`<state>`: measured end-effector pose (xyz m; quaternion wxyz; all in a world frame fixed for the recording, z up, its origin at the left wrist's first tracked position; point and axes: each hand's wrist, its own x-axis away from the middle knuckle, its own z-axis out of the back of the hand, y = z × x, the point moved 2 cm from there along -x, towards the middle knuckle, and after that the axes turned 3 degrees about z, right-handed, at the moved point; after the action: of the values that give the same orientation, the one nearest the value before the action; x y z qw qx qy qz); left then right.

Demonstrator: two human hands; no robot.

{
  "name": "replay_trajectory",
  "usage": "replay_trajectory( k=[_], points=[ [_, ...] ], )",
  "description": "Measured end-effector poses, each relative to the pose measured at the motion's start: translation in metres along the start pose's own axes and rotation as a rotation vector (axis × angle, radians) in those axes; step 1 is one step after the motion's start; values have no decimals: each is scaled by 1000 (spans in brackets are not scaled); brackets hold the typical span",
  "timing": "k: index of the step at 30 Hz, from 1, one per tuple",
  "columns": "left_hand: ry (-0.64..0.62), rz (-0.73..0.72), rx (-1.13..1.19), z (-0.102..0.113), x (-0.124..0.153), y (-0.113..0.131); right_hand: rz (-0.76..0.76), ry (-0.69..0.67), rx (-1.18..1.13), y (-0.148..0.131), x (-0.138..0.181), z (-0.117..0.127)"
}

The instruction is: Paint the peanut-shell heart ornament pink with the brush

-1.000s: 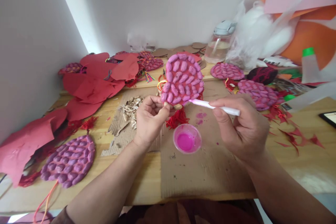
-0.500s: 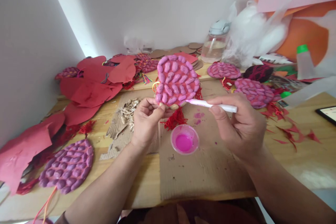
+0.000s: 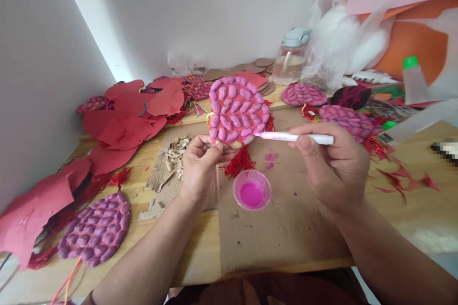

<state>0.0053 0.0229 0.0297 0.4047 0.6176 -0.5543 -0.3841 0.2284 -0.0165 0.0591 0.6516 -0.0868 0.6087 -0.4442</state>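
Observation:
My left hand (image 3: 199, 164) is closed on the lower edge of a round disc covered with pink-painted peanut shells (image 3: 238, 111), held upright above the table. A red tassel (image 3: 239, 162) hangs from the disc. My right hand (image 3: 334, 164) pinches a white brush (image 3: 295, 137), its pink tip touching the disc's lower right edge. A small clear cup of pink paint (image 3: 252, 189) stands on the cardboard sheet (image 3: 282, 228) between my hands.
A purple shell disc (image 3: 95, 228) lies at front left. Red paper pieces (image 3: 129, 119) and loose peanut shells (image 3: 175, 150) lie at left. More pink discs (image 3: 346, 121), a water bottle (image 3: 290, 57), a plastic bag (image 3: 343, 43) and a green-capped bottle (image 3: 413, 81) are at back right.
The brush tip has slid a little along the disc's lower right edge, and my right hand has shifted slightly right. The disc has tilted a bit in my left hand.

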Motion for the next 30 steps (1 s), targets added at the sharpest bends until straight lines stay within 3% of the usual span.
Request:
replay_trajectory(
  k=[5,10,15,20,26,30],
  points=[
    [1,-7,-25,1,0,0,-12,-58,-6,0,1,-2],
    [6,4,-15,1,1,0,-35,13,0,2,0,0],
    [-15,11,-18,0,1,0,-12,-69,-17,2,0,-3],
    [-2,17,8,1,1,-1,-32,35,25,6,-1,-2],
    [-9,-1,-4,-1,2,0,-23,-18,-22,6,1,-6],
    [-12,-24,-34,-1,3,1,-2,44,21,5,-1,-5]
  ],
)
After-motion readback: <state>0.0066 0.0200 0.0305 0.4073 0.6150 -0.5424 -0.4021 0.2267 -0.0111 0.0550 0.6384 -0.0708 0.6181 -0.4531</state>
